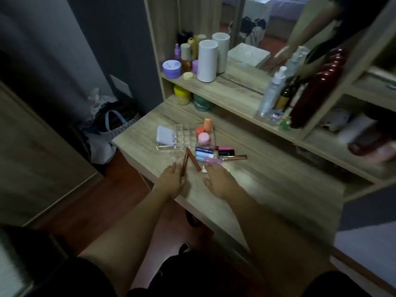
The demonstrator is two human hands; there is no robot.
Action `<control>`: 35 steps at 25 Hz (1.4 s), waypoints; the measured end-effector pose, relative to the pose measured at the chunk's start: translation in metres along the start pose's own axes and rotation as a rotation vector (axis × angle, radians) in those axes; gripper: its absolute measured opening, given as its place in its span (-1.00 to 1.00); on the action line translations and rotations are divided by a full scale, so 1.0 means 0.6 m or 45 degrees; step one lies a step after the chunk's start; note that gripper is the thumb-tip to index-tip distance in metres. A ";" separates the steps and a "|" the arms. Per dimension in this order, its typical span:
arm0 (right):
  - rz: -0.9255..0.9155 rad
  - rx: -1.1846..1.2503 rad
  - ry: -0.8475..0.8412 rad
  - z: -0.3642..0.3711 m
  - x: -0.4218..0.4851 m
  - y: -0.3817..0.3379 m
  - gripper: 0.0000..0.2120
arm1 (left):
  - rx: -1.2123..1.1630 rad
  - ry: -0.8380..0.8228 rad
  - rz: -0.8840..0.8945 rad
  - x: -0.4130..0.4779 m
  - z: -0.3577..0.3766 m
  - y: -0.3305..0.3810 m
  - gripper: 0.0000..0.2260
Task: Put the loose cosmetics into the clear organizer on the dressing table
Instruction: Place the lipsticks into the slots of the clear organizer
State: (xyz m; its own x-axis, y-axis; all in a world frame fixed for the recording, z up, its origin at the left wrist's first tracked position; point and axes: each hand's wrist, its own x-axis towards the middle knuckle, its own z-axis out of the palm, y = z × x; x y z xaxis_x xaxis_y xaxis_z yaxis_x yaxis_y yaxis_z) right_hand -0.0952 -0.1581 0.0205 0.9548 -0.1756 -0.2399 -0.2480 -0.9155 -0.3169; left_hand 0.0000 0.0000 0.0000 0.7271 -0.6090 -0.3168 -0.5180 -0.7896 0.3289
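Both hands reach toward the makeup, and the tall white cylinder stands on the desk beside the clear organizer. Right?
No. The head view shows the tall white cylinder on the upper shelf, not the desk. Left hand and right hand do reach toward the makeup.

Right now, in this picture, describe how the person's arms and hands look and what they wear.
The left hand and right hand are bare: no gloves, rings, watch or bracelet visible. The left forearm and right forearm are uncovered, no sleeve in sight.

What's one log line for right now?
left hand: flat, beside slim brown pencil | right hand: flat, near lilac plastic tube | surface: wooden desk
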 end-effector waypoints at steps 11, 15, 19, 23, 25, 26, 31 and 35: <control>0.211 0.105 -0.008 0.011 0.133 -0.028 -0.77 | -0.450 0.114 -0.282 0.075 0.013 -0.011 -0.64; 0.223 0.053 -0.062 0.012 0.141 -0.031 -0.76 | -0.508 0.103 -0.375 0.083 0.014 -0.008 -0.62; 0.251 0.127 -0.172 0.004 0.150 -0.029 -0.70 | -0.528 0.097 -0.421 0.089 0.011 0.001 -0.67; 0.221 0.324 -0.061 -0.003 0.144 -0.021 -0.70 | -0.653 0.134 -0.459 0.085 0.003 0.002 -0.76; 0.201 0.646 -0.002 -0.013 0.144 -0.008 -0.62 | -0.864 0.194 -0.495 0.078 -0.007 0.000 -0.84; 0.188 0.810 -0.006 -0.019 0.146 -0.004 -0.55 | -0.973 0.233 -0.500 0.076 -0.016 -0.002 -0.85; 0.132 1.283 -0.020 -0.059 0.200 0.005 -0.64 | -1.248 0.352 -0.371 0.105 -0.092 -0.010 -0.67; 0.149 1.292 0.116 -0.087 0.244 -0.001 -0.83 | -1.205 0.510 -0.266 0.149 -0.150 -0.005 -0.95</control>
State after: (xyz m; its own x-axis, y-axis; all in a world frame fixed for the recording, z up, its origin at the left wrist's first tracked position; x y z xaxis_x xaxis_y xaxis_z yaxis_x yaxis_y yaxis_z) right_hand 0.0533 -0.2020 0.0332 0.9139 -0.3100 -0.2621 -0.3221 -0.1605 -0.9330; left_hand 0.1072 -0.0453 0.0509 0.9469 -0.2615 -0.1870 0.0735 -0.3902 0.9178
